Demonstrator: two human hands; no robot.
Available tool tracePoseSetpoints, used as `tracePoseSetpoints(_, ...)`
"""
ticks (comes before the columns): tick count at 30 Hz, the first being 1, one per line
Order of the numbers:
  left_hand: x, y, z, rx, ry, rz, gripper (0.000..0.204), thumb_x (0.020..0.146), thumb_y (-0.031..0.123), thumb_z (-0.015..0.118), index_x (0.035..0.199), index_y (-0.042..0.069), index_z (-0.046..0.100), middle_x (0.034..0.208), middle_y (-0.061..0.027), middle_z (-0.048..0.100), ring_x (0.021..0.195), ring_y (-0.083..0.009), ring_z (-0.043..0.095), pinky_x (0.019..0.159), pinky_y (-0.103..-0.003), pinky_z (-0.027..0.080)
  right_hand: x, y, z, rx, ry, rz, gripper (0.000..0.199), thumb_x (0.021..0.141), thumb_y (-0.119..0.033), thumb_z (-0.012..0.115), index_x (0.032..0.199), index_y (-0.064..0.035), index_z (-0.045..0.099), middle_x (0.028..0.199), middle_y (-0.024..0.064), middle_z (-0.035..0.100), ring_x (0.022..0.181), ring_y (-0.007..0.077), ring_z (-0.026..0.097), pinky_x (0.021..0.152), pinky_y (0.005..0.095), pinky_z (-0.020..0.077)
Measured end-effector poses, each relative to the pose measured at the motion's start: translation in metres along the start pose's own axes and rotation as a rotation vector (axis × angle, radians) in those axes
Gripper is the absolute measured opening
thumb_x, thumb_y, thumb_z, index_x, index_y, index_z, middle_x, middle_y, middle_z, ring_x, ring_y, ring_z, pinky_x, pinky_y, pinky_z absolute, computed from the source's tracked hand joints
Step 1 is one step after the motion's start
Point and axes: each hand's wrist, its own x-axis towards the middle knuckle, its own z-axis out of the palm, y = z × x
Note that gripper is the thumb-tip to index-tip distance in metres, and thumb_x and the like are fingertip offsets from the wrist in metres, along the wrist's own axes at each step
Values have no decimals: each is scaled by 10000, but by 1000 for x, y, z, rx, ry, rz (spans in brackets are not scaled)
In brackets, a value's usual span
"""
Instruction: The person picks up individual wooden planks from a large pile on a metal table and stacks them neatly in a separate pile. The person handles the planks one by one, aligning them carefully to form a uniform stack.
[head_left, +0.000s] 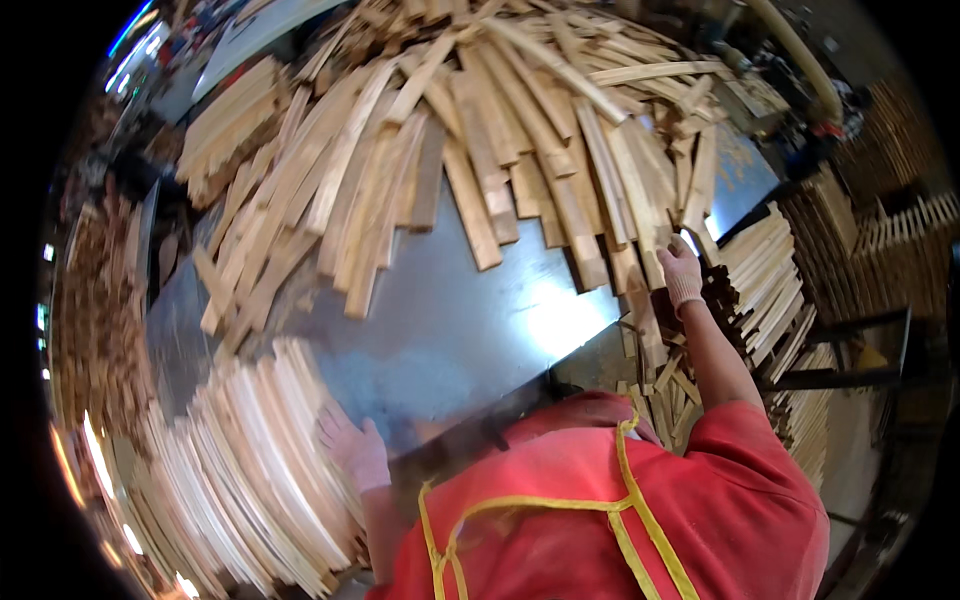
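My left hand (pixel 357 448), in a pale glove, lies with its fingers stretched out against the near side of a stack of light wooden strips (pixel 265 440). Nothing shows in its grasp. Out to the right, my gloved right hand (pixel 682 270) is closed on the near end of a wooden strip (pixel 640 190), which runs back into the loose pile. More loose strips (pixel 470 205) spread across the metal tabletop (pixel 440 320), crossing and overlapping, several with their ends toward me. The fingertips of my right hand are partly hidden.
Past the table's right edge are a stack of strips (pixel 765 280) and a dark metal frame (pixel 850 375). Short offcuts (pixel 675 385) lie below that edge. A squared stack of boards (pixel 235 125) stands back left. A thick pale hose (pixel 800 55) hangs back right.
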Motion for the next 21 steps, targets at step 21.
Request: tracePoseSetpoints(21, -60, 269, -28, -379, -320, 584, 783, 867, 336, 761, 1543, 71, 470, 1525, -180, 520, 1399, -370, 507, 1161, -490, 415, 144, -54, 29, -532, -176, -35, 1002, 698, -414, 925, 1483, 6, 465, 1343, 274, 657, 1211, 380, 672, 996, 458, 554)
